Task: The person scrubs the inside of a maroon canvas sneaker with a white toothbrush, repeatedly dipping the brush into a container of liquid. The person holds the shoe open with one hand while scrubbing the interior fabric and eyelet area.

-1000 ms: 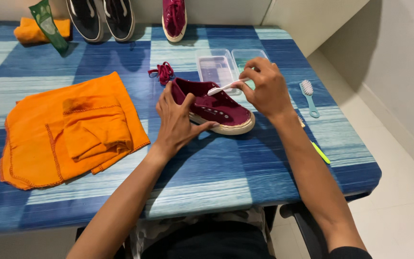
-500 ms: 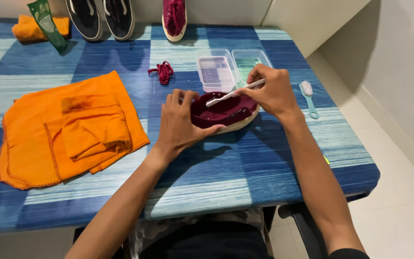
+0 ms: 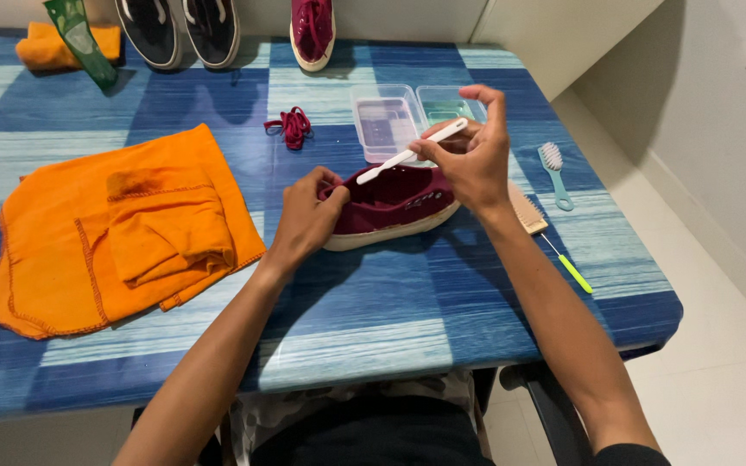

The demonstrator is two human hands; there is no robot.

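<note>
Forearms reach in from the bottom edge and meet over a maroon canvas sneaker with a white sole (image 3: 390, 211), which lies tipped on its side near the middle of the blue-and-white checked desk (image 3: 373, 336). The left hand (image 3: 306, 217) curls over the shoe's heel end, fingers bent and clamped on the collar, wrist straight in line with the forearm. The right hand (image 3: 475, 155) hovers above the toe end with the wrist cocked; thumb and fingers pinch the handle of a slim white brush (image 3: 412, 151), while the index finger sticks upward. The brush slants down to the left, its tip over the shoe's opening.

Just behind the sneaker stand two clear plastic trays (image 3: 388, 121), and a bundle of maroon laces (image 3: 289, 127) lies left of them. A crumpled orange cloth (image 3: 123, 229) covers the desk's left part. Right of the shoe lie a wooden brush (image 3: 528, 210), a teal-handled brush (image 3: 556, 173) and a thin tool with a green handle (image 3: 570, 267). Along the far edge stand a pair of black sneakers (image 3: 183, 30), a second maroon sneaker (image 3: 313, 30) and a green tube (image 3: 84, 39).
</note>
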